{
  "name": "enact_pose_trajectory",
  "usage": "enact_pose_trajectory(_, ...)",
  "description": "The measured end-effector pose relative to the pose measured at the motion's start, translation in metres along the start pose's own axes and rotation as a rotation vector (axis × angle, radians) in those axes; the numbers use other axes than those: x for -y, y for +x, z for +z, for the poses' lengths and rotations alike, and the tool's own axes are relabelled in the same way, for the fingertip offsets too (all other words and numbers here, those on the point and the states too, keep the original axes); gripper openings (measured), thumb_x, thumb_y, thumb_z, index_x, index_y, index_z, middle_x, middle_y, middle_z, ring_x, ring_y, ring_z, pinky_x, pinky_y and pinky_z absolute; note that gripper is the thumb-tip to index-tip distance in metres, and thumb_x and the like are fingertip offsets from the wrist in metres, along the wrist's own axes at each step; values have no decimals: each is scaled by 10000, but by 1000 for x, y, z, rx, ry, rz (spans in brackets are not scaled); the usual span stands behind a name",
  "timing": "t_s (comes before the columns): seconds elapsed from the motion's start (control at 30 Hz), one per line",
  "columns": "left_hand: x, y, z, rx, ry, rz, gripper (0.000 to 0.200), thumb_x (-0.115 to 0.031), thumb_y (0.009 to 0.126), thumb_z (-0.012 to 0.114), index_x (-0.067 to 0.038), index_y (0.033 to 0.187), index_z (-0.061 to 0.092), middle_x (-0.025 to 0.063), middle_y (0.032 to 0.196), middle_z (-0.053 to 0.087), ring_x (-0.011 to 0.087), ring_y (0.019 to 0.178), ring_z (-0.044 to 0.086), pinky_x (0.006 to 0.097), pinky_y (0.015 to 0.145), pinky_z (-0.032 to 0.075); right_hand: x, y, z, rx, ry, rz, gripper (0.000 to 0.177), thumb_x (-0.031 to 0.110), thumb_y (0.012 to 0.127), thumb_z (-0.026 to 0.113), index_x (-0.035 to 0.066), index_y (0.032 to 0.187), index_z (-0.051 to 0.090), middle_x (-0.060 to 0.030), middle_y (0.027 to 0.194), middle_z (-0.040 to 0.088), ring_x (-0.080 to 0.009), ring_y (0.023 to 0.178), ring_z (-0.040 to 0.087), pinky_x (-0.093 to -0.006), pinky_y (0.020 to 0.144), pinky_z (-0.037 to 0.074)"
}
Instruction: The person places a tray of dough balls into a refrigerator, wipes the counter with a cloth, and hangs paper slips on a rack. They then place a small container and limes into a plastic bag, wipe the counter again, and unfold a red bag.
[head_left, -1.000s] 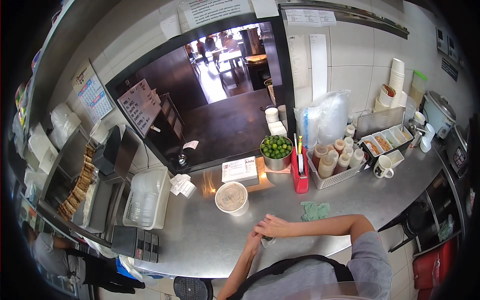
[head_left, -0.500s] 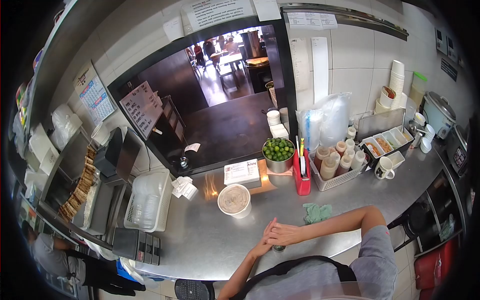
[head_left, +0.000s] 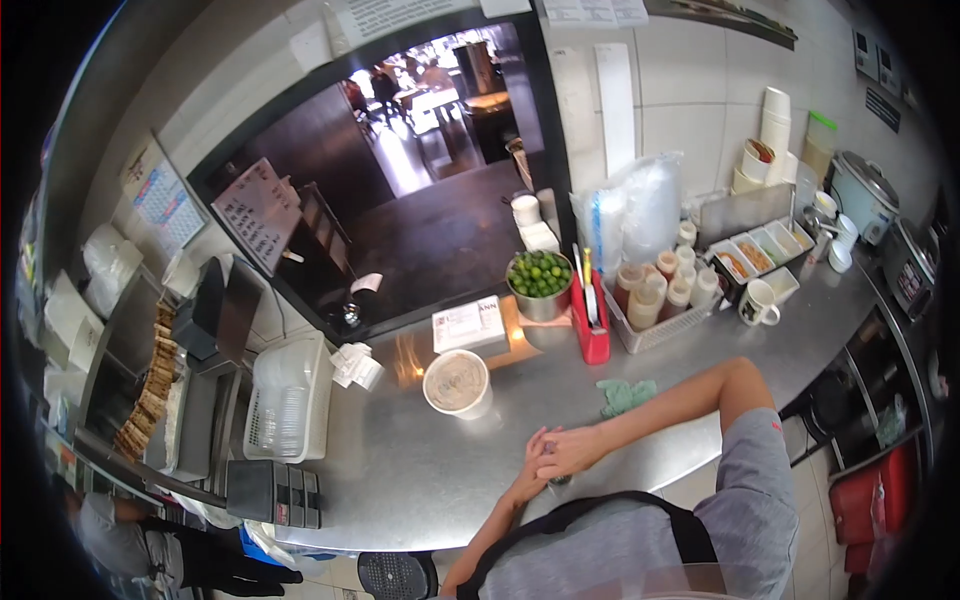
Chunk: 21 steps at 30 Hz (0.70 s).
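My left hand [head_left: 530,473] and my right hand [head_left: 572,453] meet over the near edge of the steel counter [head_left: 400,480]. The right one lies across the left, fingers curled. Just under them a small dark, roundish thing [head_left: 560,480] peeks out, mostly hidden; I cannot tell what the fingers hold. Farther forward and left stands a white tub [head_left: 458,385] with a pale brown top. A crumpled green cloth [head_left: 627,397] lies beyond my right forearm.
Along the back stand a white box [head_left: 468,325], a metal pot of green limes [head_left: 540,278], a red holder [head_left: 590,325] and a basket of squeeze bottles [head_left: 665,300]. A basket of clear lids [head_left: 285,400] sits left. Another person [head_left: 150,540] stands at lower left.
The whole view has shifted, so the counter things sit a little higher and farther left. My hands remain together, with the fingers more curled than before.
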<state>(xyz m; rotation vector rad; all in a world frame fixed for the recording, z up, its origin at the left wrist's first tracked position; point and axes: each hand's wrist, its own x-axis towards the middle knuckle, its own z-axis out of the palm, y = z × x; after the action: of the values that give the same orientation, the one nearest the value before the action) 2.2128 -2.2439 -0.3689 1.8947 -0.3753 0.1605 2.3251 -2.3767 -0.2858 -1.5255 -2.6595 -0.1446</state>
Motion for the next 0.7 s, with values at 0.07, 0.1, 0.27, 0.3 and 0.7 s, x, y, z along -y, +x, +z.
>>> enact_pose_trajectory(0.07, 10, -8, 5, -20, -89, -44, 339, -183, 858, 522, -95, 1185, 515, 142, 1397, 317, 310, 1321, 204, 404, 1081, 171, 0, 0, 2, -14, -35, -24, 185, 166, 764, 501, 73, 920, 463, -113, 974, 542, -290, 850, 551, -382, 704, 439)
enact_pose_trajectory(0.1, 16, -10, 6, -34, -130, -63, 337, -183, 864, 515, -88, 1188, 510, 146, 1388, 327, 308, 1316, 216, 398, 1080, 176, -1, -1, 1, -76, -21, -21, 191, 165, 760, 509, 79, 919, 447, -107, 937, 545, -273, 836, 558, -374, 725, 418)
enact_pose_trajectory(0.27, -18, -10, 4, -185, -315, -270, 289, -234, 921, 409, -33, 1104, 506, 161, 1309, 404, 261, 1234, 354, 339, 1037, 247, -6, -29, -29, -142, 205, 341, 272, 211, 776, 531, 90, 1018, 504, -79, 946, 553, -241, 918, 548, -400, 831, 383)
enact_pose_trajectory(0.3, -20, -6, -2, -224, -357, -276, 248, -244, 924, 395, -34, 998, 504, 160, 1302, 420, 243, 1223, 367, 328, 1021, 258, -10, -47, -22, -150, 189, 444, 295, 243, 789, 532, 104, 1048, 518, -75, 980, 548, -246, 945, 535, -405, 825, 385)
enact_pose_trajectory(0.7, 22, 91, -53, -473, -190, -134, 191, -140, 926, 366, -34, 823, 486, 170, 1220, 508, 289, 1225, 390, 364, 1032, 248, 49, -28, 79, -596, 278, 1272, 756, 415, 732, 657, 25, 1313, 371, -232, 1391, 289, -400, 1318, 209, -511, 1055, 189)
